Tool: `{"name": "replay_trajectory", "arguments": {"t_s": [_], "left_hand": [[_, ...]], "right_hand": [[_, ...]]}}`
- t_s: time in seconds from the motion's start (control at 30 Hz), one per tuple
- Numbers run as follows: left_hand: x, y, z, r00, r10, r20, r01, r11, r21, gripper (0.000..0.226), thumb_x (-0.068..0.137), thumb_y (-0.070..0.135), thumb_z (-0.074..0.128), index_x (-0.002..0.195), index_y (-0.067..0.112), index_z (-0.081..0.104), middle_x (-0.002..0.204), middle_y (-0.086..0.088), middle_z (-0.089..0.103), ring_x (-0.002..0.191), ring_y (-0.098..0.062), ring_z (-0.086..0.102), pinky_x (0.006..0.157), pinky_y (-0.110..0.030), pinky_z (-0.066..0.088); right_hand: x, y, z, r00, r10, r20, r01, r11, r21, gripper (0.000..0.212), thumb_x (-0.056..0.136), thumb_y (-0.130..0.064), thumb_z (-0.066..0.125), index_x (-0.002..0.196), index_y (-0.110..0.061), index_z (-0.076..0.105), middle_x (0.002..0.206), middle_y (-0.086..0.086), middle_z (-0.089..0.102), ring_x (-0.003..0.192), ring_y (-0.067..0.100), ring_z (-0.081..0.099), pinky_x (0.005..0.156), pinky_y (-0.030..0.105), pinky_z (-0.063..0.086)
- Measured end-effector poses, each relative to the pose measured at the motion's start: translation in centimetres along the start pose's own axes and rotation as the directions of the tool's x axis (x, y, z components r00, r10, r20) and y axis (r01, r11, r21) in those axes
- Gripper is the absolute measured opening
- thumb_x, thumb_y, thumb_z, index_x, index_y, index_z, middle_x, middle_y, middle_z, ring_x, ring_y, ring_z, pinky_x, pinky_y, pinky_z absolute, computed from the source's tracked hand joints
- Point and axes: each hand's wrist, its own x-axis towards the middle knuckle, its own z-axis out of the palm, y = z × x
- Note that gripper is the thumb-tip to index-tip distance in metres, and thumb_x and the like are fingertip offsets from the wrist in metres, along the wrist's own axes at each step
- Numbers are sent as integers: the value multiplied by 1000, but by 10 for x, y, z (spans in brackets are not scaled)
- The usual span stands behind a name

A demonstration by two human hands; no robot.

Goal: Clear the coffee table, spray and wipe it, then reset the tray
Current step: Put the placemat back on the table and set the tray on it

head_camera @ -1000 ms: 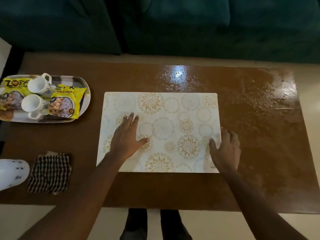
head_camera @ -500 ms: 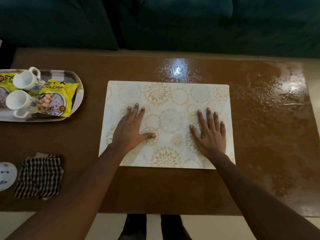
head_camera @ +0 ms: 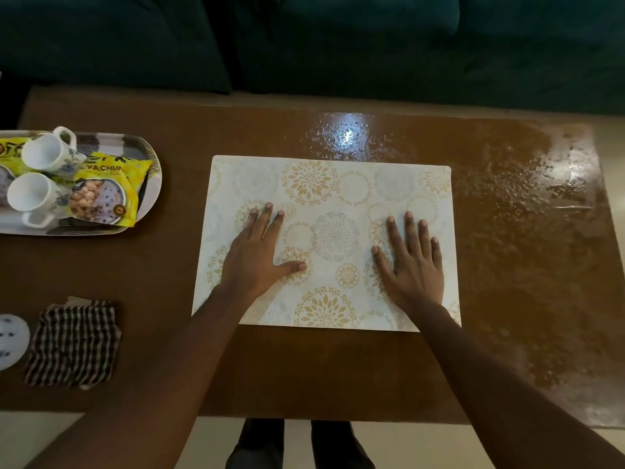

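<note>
A white placemat [head_camera: 338, 184] with gold flower circles lies flat in the middle of the brown coffee table [head_camera: 169, 272]. My left hand [head_camera: 257, 255] rests palm down on its left half, fingers spread. My right hand [head_camera: 412, 262] lies flat on its right half, fingers apart. Neither hand holds anything. At the table's far left stands the tray [head_camera: 148, 164], carrying two white cups [head_camera: 44, 157] and yellow snack packets [head_camera: 105, 194]. A black-and-white checked cloth [head_camera: 72, 343] lies near the front left.
A white rounded object [head_camera: 12, 340] sits at the left edge beside the cloth. The table's right part [head_camera: 527, 211] glistens wet. A dark teal sofa [head_camera: 338, 45] runs along the far side. My legs show below the front edge.
My right hand moved from the placemat's right edge onto its surface and flattened. The mat sits slightly further from me, and the view shifted right.
</note>
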Motion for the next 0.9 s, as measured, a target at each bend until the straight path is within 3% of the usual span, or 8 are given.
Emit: {"name": "replay_trajectory", "arguments": {"t_s": [0.4,0.57,0.77,0.9], "left_hand": [[2,-3,0,999,48,-1,-48,999,-7,105,80,78,46,158,22,2,165,2,-11,152,-21,-6,120,-45,13],[1,-5,-18,994,81,-77,-84,996,-40,93,88,73,39,158,19,8,166,3,-2,152,-19,0,120,-42,13],[-19,-54,-49,978,32,-204,-45,997,-62,69,98,59,36,154,19,28,163,1,21,151,-19,14,118,-42,23],[-39,-96,-70,966,-45,-254,23,996,-88,61,100,52,39,149,17,38,159,-1,31,149,-19,22,117,-39,26]], "right_hand": [[2,-3,-2,1000,-14,17,14,1000,-13,69,97,-66,12,156,-37,-7,164,-8,-17,150,14,-20,123,42,-7],[-1,-42,-9,999,-30,-18,31,997,72,66,99,-63,17,157,-37,3,166,-8,-9,151,12,-16,123,40,-3],[15,-130,-16,998,-44,-42,52,977,207,57,101,-54,35,154,-34,27,164,-4,20,152,19,10,118,44,18],[30,-197,-14,996,-80,-33,86,953,291,48,100,-44,46,144,-26,45,150,0,42,138,22,35,109,43,33]]}}
